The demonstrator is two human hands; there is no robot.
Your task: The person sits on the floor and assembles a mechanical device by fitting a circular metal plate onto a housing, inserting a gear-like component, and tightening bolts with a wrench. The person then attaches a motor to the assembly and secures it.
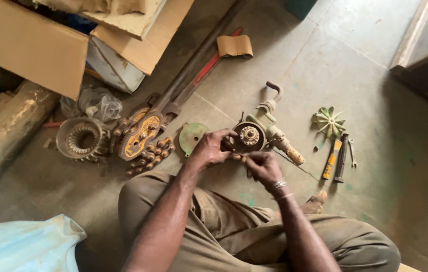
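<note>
— Two hands meet over one piece of machinery, is that right?

— Yes. The left hand is curled over the near-left edge of a round pump housing, its fingers bent onto the rim. The right hand sits just below the housing, fingers pinched together, but whatever they pinch is too small to make out.

— Where does the housing lie?

— On the concrete floor, in front of the seated person's knees. It is part of a greenish pump body with a curved pipe sticking up behind and a rusty stub pointing to the right. A toothed hub shows in the middle of the housing.

— What lies around it?

— Just left of the left hand, a green round cover plate. Further left, a rusty chain-toothed assembly and a ribbed metal ring, with a crumpled plastic bag behind them. A long dark bar and a red-handled tool run up toward the cardboard boxes.

— And on the right?

— A green fan impeller, well apart from the hands, and below it a yellow-handled tool, a black-handled tool and a small spanner, side by side.
</note>
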